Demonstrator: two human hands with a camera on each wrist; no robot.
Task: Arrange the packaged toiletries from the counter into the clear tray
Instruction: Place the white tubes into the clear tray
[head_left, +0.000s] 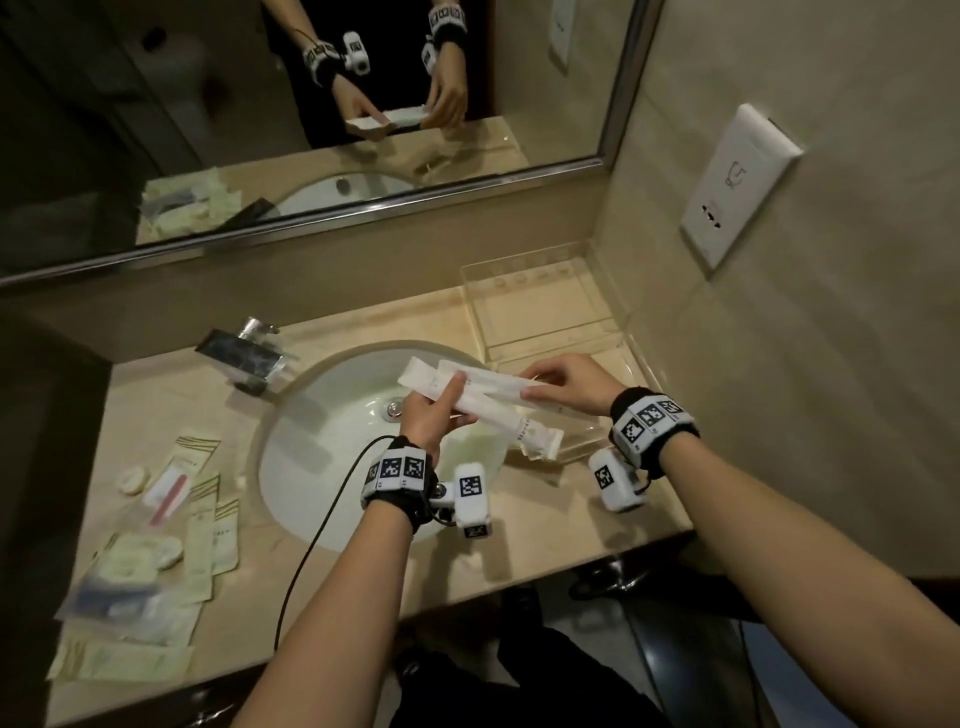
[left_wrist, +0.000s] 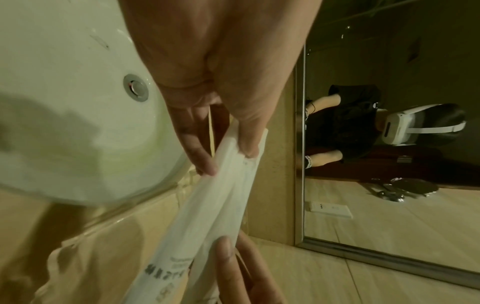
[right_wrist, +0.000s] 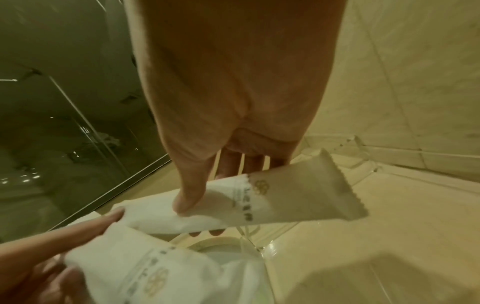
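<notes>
Two white toiletry packets (head_left: 475, 392) over sink (head_left: 332, 447), left hand (head_left: 428, 415) and right hand (head_left: 569, 382) fingers pinching opposite ends, clear tray (head_left: 545, 306) just beside.

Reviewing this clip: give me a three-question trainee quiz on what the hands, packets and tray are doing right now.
1. True or false: the clear acrylic tray by the wall already holds packets.
2. What do the left hand and right hand hold? A) long white sealed packets B) the chrome faucet C) a towel
3. The loose pile of pale flat sachets lies on which side of the white oval sink?

Key: 1 false; 2 A; 3 left.
</notes>
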